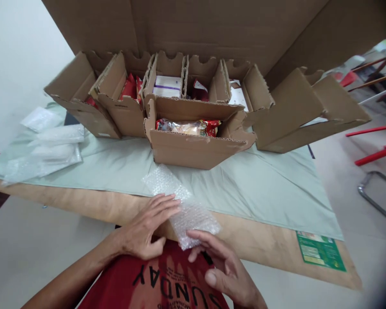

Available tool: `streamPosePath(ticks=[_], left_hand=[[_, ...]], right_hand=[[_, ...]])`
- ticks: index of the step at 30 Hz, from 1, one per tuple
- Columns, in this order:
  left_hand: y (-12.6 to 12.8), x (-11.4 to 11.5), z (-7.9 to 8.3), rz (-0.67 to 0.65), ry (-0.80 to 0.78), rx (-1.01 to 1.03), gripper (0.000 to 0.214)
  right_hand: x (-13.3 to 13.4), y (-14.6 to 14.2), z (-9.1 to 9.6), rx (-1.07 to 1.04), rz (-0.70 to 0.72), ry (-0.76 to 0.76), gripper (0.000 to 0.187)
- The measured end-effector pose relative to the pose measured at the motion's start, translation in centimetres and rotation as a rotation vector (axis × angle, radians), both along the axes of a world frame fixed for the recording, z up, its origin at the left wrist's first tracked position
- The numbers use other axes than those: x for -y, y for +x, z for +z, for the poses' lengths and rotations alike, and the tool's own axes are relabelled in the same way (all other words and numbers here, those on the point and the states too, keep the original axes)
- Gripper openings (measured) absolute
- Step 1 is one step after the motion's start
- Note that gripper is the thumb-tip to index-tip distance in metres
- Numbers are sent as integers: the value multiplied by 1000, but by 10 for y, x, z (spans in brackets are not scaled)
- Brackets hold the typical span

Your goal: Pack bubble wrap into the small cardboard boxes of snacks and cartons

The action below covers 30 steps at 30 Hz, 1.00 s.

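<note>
A clear sheet of bubble wrap [196,219] lies across the near edge of the table, its lower end hanging past the wood. My left hand [148,225] rests at its left side, fingers stretched out over the wrap and thumb apart. On the right, my right hand [223,262] is at the lower corner, fingers loosely curved and apart, the index fingertip at the wrap. Neither hand is closed on it. Just behind the wrap stands an open cardboard box [196,150] with shiny snack packets [189,127] inside.
A row of open cardboard bins [133,116] stands behind, with red packets and white boxes [167,86]. Another cardboard bin [289,116] leans at right. Bubble-wrapped bundles [58,146] lie at left on the pale green cloth [270,184]. A green printed card [321,251] lies near the right edge.
</note>
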<state>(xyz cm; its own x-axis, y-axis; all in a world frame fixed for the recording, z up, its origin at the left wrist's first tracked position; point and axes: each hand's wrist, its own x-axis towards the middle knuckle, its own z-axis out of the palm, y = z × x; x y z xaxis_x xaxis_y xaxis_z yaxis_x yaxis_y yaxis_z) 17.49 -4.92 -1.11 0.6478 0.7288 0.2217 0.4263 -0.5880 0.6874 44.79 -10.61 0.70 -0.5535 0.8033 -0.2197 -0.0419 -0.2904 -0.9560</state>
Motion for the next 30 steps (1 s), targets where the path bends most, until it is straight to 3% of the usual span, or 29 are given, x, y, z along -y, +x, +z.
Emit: streamPosePath(ticks=[3, 8, 11, 13, 16, 18, 21, 26, 30], left_hand=[[2, 22, -5, 27, 13, 49, 82], [13, 36, -30, 266, 37, 338, 33], [12, 42, -29, 355, -115, 429, 26], [8, 46, -23, 410, -244, 434, 23], [4, 52, -16, 486, -388, 410, 20], [3, 56, -15, 536, -429, 362, 19], [3, 57, -20, 635, -364, 272, 14], [3, 50, -35, 725, -66, 109, 14], [3, 42, -43, 754, 34, 65, 28]], right_hand=[[2, -12, 3, -61, 27, -20, 71], [8, -5, 14, -175, 122, 65, 70], [5, 17, 12, -9, -100, 274, 52], [-1, 24, 5, 217, -253, 427, 52], [-16, 7, -14, 400, -232, 515, 70], [-24, -16, -28, 391, -177, 456, 62], [-33, -47, -47, 447, -244, 363, 38], [-36, -61, -58, 534, -376, 380, 52], [-29, -51, -56, 677, -471, 651, 51]])
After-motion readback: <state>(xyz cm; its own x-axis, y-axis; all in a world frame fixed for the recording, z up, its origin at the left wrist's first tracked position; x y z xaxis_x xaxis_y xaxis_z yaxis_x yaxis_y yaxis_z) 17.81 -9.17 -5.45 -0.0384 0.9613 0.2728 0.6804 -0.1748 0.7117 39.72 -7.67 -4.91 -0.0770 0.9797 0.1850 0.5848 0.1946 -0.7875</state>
